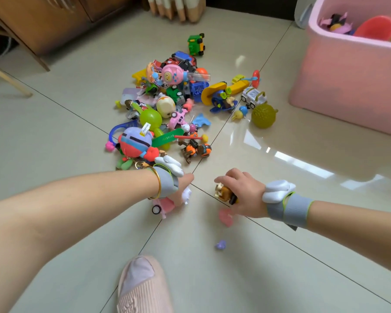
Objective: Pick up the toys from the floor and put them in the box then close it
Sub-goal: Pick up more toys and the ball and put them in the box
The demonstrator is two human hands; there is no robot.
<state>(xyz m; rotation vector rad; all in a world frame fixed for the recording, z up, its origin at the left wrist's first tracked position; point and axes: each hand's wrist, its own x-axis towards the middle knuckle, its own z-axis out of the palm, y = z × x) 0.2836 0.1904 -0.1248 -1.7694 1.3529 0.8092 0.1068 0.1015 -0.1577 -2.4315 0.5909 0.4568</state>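
A pile of several small toys lies on the tiled floor ahead of me. My left hand is closed on a pink toy car with a white figure, low over the floor. My right hand grips a small brown and orange figure. A pink toy piece lies just under my right hand, and a small purple piece sits closer to me. The pink box stands open at the right, with a few toys inside. No lid is in view.
A green spiky ball and a white toy car lie between the pile and the box. A wooden cabinet stands at the back left, a curtain at the back. My slippered foot is at the bottom.
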